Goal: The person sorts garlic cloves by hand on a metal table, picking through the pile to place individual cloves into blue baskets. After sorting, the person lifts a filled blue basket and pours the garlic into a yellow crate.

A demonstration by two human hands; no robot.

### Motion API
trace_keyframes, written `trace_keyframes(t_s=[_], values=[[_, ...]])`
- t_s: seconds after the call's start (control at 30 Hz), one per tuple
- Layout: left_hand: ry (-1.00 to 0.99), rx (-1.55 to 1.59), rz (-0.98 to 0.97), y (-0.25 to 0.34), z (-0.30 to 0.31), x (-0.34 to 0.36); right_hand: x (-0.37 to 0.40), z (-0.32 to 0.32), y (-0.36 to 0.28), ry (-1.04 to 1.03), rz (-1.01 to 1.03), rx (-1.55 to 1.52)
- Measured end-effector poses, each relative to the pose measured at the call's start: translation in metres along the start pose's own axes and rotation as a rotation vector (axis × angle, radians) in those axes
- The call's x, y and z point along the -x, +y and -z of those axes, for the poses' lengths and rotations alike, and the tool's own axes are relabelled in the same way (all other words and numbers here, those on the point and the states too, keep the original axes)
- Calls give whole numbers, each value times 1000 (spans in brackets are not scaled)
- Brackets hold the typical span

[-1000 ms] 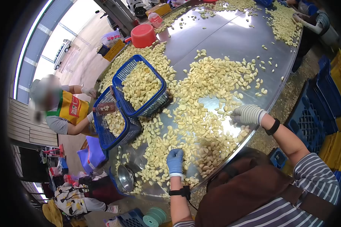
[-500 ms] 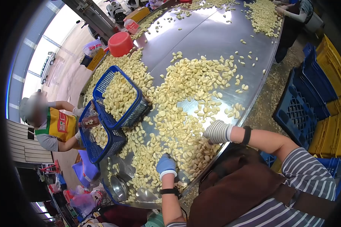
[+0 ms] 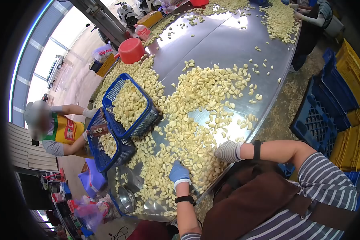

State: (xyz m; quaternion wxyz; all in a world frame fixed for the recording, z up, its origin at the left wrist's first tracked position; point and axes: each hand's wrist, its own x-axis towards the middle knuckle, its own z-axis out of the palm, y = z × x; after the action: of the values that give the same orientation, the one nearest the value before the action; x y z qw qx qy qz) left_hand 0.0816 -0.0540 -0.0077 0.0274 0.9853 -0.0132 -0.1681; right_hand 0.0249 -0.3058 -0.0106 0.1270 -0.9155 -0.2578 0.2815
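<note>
The left hand (image 3: 179, 173) dips into the cloves (image 3: 202, 161) spread before and between both hands; at its two o'clock, the right hand (image 3: 227, 152) has drawn closer, so both seem to share one near patch. Fingers look curled; whether they grip cloves, I cannot tell. Baskets (image 3: 124, 154) of cloves stand towards ten o'clock.

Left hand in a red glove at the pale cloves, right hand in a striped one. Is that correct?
Not red: in the head view the left hand, at the pale cloves, wears a blue glove. The rest holds.
</note>
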Motion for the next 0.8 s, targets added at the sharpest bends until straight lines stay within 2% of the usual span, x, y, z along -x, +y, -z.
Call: trace_keyframes(t_s=[0.03, 0.1, 0.17, 0.23, 0.3, 0.37, 0.43, 0.47, 0.53, 0.57, 0.63, 0.7, 0.73, 0.77, 0.8], values=[[-60, -9, 41, 4, 7, -2, 4, 1, 1, 4, -7, 3], [22, 0, 26, -23, -9, -13, 15, 7, 4, -21, -46, -99], [-423, 933, 213, -37, -2, -20, 33, 25, 19, 45, -82, -217], [-444, 1704, 454, -29, 11, 1, 64, 47, 45, 164, -140, -449], [-735, 1953, 87, -21, 16, 13, 100, 80, 78, 266, -426, -443], [-767, 1971, 46, 6, 16, 18, 121, 96, 136, 329, -652, -357], [-895, 1965, -157, 39, 15, 20, 134, 89, 210, 253, -832, -274], [-817, 1917, 21, 64, 30, 31, 139, 80, 238, 281, -905, -266], [-926, 1860, 19, 91, 17, 23, 143, 74, 261, 318, -981, -329], [-979, 1808, 26, 104, 1, 13, 137, 71, 263, 324, -949, -414], [-999, 1695, -9, 137, -12, 5, 117, 82, 240, 96, -894, -343], [-820, 1630, 106, 161, -34, -7, 79, 70, 203, 112, -904, -286], [-717, 1597, 140, 161, -39, -14, 73, 70, 168, 72, -857, -238], [-696, 1605, 151, 154, -42, -24, 72, 73, 137, 32, -813, -186], [-533, 1553, 153, 142, -45, -32, 65, 69, 123, -47, -767, -235]])
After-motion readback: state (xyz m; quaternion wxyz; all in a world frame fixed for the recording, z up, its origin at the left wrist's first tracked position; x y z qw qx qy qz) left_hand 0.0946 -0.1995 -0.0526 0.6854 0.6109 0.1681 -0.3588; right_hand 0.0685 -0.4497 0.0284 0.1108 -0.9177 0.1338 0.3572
